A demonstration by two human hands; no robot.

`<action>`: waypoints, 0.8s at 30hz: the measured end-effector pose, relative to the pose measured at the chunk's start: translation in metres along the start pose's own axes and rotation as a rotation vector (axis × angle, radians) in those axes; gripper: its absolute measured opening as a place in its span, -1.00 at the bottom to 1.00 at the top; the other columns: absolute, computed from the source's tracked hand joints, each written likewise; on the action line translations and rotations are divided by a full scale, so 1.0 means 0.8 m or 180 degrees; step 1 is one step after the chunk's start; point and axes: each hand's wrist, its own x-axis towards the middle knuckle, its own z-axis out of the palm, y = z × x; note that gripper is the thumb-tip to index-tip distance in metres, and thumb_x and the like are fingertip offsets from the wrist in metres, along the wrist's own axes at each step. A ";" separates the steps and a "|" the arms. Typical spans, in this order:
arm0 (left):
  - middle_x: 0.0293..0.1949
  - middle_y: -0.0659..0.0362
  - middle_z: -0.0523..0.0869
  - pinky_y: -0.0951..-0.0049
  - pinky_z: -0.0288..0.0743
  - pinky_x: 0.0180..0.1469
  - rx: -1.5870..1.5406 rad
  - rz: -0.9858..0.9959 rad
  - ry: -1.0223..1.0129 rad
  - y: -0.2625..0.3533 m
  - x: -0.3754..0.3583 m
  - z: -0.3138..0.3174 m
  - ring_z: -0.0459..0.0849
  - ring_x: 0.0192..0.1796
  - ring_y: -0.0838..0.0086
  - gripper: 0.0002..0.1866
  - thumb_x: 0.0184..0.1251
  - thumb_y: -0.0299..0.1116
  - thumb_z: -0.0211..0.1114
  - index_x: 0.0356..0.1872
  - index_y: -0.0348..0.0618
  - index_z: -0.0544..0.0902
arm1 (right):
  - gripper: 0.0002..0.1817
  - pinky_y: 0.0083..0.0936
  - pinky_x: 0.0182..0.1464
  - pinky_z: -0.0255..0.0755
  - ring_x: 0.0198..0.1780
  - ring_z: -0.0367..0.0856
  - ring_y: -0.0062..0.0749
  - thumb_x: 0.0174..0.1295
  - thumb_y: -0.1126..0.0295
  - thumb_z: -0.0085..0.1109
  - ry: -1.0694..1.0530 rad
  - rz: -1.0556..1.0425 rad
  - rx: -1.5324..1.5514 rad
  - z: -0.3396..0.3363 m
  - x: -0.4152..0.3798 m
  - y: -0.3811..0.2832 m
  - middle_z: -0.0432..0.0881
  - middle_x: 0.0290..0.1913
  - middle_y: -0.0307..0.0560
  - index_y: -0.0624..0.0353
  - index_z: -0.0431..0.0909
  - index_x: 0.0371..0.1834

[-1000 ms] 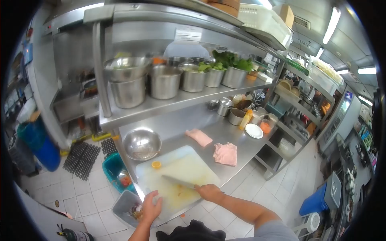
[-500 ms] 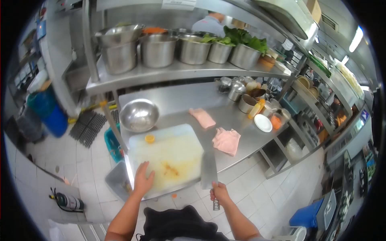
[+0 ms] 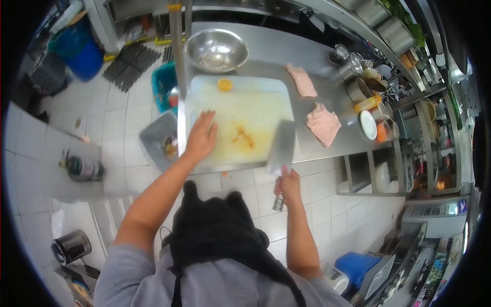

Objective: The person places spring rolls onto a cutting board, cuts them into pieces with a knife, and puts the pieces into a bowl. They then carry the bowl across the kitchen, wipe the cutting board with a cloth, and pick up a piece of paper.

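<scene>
Left hand flat on the cutting board, right hand gripping a cleaver at the desk's near edge.

Since the earlier frames the left hand (image 3: 200,138) has slid up from the board's near corner and now lies spread, palm down, on the left part of the white cutting board (image 3: 255,102); the right hand (image 3: 287,183) stays closed around the handle of the cleaver (image 3: 282,148), whose broad blade lies flat over the board's near right corner, no longer cutting at its middle. The board is stained yellow, with orange scraps near its middle and one small orange piece (image 3: 224,84) at its far edge. Beyond it on the steel desk (image 3: 266,56) sit one empty metal bowl (image 3: 216,49) and two pink cloths (image 3: 323,124). One grey bin (image 3: 158,138) stands on the floor left of the desk.
</scene>
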 end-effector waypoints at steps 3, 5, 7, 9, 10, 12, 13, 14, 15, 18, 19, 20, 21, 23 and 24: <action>0.42 -0.22 0.48 0.10 0.20 0.56 -0.0180 0.0096 0.0224 -0.002 0.003 0.016 0.32 0.54 -0.12 -0.55 0.57 -0.33 0.10 0.38 -0.27 0.49 | -0.72 -0.45 -0.72 0.28 -0.74 0.30 -0.55 0.58 0.13 0.04 -0.0394 -0.0114 -0.0448 0.067 -0.017 -0.010 0.36 -0.64 -0.27 0.12 0.45 -0.18; 0.40 -0.22 0.50 0.09 0.21 0.55 -0.0181 0.0293 0.0394 0.000 0.015 0.027 0.34 0.52 -0.12 -0.57 0.57 -0.35 0.08 0.37 -0.28 0.50 | -0.72 -0.45 -0.72 0.28 -0.73 0.31 -0.55 0.58 0.13 0.04 -0.0596 -0.0109 -0.0572 0.074 -0.017 -0.014 0.36 -0.64 -0.27 0.11 0.46 -0.19; 0.39 -0.21 0.51 0.09 0.22 0.55 -0.0189 0.0335 0.0471 -0.001 0.022 0.033 0.35 0.51 -0.12 -0.57 0.57 -0.34 0.09 0.36 -0.29 0.50 | -0.72 -0.46 -0.74 0.26 -0.74 0.30 -0.55 0.57 0.13 0.05 -0.0532 -0.0071 -0.0350 0.048 -0.003 -0.010 0.34 -0.66 -0.29 0.09 0.46 -0.19; 0.38 -0.21 0.51 0.08 0.23 0.54 -0.0173 0.0330 0.0580 -0.006 0.027 0.033 0.36 0.50 -0.13 -0.57 0.57 -0.33 0.10 0.35 -0.29 0.51 | -0.72 -0.47 -0.76 0.22 -0.78 0.26 -0.55 0.58 0.11 0.04 0.0049 -0.0054 -0.0010 0.008 0.013 -0.004 0.29 -0.69 -0.31 0.09 0.48 -0.15; 0.39 -0.20 0.50 0.07 0.20 0.55 -0.0050 0.0267 0.0516 -0.009 0.024 0.035 0.35 0.51 -0.12 -0.56 0.58 -0.33 0.08 0.37 -0.31 0.47 | -0.72 -0.46 -0.76 0.22 -0.78 0.24 -0.55 0.59 0.11 0.02 0.0243 -0.0005 0.0160 -0.002 0.013 -0.011 0.29 -0.69 -0.30 0.10 0.48 -0.11; 0.41 -0.19 0.49 0.05 0.17 0.57 0.0063 0.0252 0.0420 -0.005 0.027 0.036 0.34 0.52 -0.12 -0.55 0.60 -0.33 0.06 0.39 -0.32 0.44 | -0.72 -0.46 -0.76 0.22 -0.78 0.25 -0.54 0.59 0.11 0.02 0.0352 0.0096 0.0072 -0.001 0.015 -0.019 0.29 -0.69 -0.29 0.11 0.47 -0.08; 0.41 -0.21 0.48 0.02 0.17 0.57 0.0185 0.0438 0.0340 0.003 0.024 0.033 0.33 0.52 -0.14 -0.52 0.60 -0.29 0.07 0.40 -0.33 0.41 | -0.72 -0.45 -0.75 0.23 -0.77 0.25 -0.54 0.59 0.11 0.02 0.0169 0.0065 -0.0146 0.011 0.018 -0.022 0.30 -0.68 -0.29 0.12 0.46 -0.07; 0.42 -0.22 0.46 -0.01 0.16 0.56 0.0302 0.0621 0.0246 0.011 0.019 0.032 0.32 0.52 -0.17 -0.49 0.59 -0.26 0.07 0.42 -0.35 0.39 | -0.71 -0.45 -0.75 0.23 -0.76 0.25 -0.54 0.59 0.11 0.02 -0.0008 0.0048 -0.0361 0.028 0.023 -0.021 0.30 -0.67 -0.28 0.13 0.46 -0.06; 0.42 -0.22 0.46 -0.01 0.16 0.56 0.0292 0.0631 0.0206 0.014 0.013 0.033 0.32 0.52 -0.17 -0.49 0.59 -0.26 0.07 0.42 -0.35 0.39 | -0.71 -0.44 -0.73 0.26 -0.75 0.27 -0.54 0.58 0.12 0.04 -0.0186 0.0070 -0.0413 0.052 0.017 -0.029 0.32 -0.66 -0.27 0.15 0.45 -0.06; 0.45 -0.28 0.40 -0.05 0.13 0.57 0.0467 0.0650 0.0143 0.026 0.015 0.033 0.26 0.54 -0.23 -0.41 0.58 -0.17 0.09 0.46 -0.36 0.33 | -0.69 -0.41 -0.73 0.32 -0.74 0.34 -0.50 0.55 0.15 0.08 -0.0643 -0.0063 -0.0772 0.101 0.006 -0.040 0.40 -0.64 -0.18 0.23 0.46 -0.12; 0.46 -0.31 0.37 -0.05 0.12 0.57 0.0520 0.0555 0.0118 0.030 0.011 0.039 0.24 0.54 -0.25 -0.38 0.58 -0.13 0.10 0.47 -0.36 0.32 | -0.69 -0.41 -0.73 0.31 -0.75 0.34 -0.50 0.55 0.16 0.08 -0.0696 -0.0123 -0.0788 0.111 0.003 -0.037 0.40 -0.64 -0.18 0.23 0.46 -0.10; 0.47 -0.34 0.34 -0.05 0.10 0.58 0.0573 0.0465 0.0078 0.034 0.008 0.043 0.22 0.55 -0.28 -0.35 0.57 -0.10 0.10 0.48 -0.37 0.30 | -0.69 -0.41 -0.74 0.30 -0.75 0.34 -0.50 0.55 0.16 0.08 -0.0740 -0.0174 -0.0795 0.119 0.002 -0.033 0.40 -0.64 -0.18 0.24 0.47 -0.09; 0.47 -0.37 0.33 -0.04 0.08 0.59 0.0611 0.0435 0.0083 0.039 0.007 0.045 0.21 0.55 -0.30 -0.33 0.57 -0.08 0.10 0.47 -0.40 0.30 | -0.69 -0.41 -0.74 0.30 -0.75 0.34 -0.50 0.55 0.16 0.08 -0.0711 -0.0195 -0.0760 0.127 0.000 -0.030 0.40 -0.64 -0.18 0.24 0.47 -0.09; 0.47 -0.34 0.34 -0.03 0.08 0.59 0.0581 0.0350 0.0211 0.039 0.011 0.052 0.21 0.55 -0.27 -0.33 0.55 -0.07 0.12 0.46 -0.39 0.33 | -0.71 -0.42 -0.75 0.29 -0.76 0.33 -0.50 0.56 0.18 0.06 -0.0966 -0.0181 -0.0733 0.139 -0.006 -0.025 0.41 -0.63 -0.17 0.23 0.45 -0.09; 0.47 -0.32 0.36 -0.03 0.08 0.59 0.0560 0.0216 0.0355 0.038 0.011 0.054 0.22 0.55 -0.25 -0.33 0.54 -0.05 0.13 0.45 -0.39 0.35 | -0.71 -0.42 -0.75 0.29 -0.76 0.33 -0.50 0.56 0.18 0.06 -0.0926 -0.0192 -0.0690 0.146 -0.013 -0.025 0.41 -0.63 -0.17 0.23 0.45 -0.09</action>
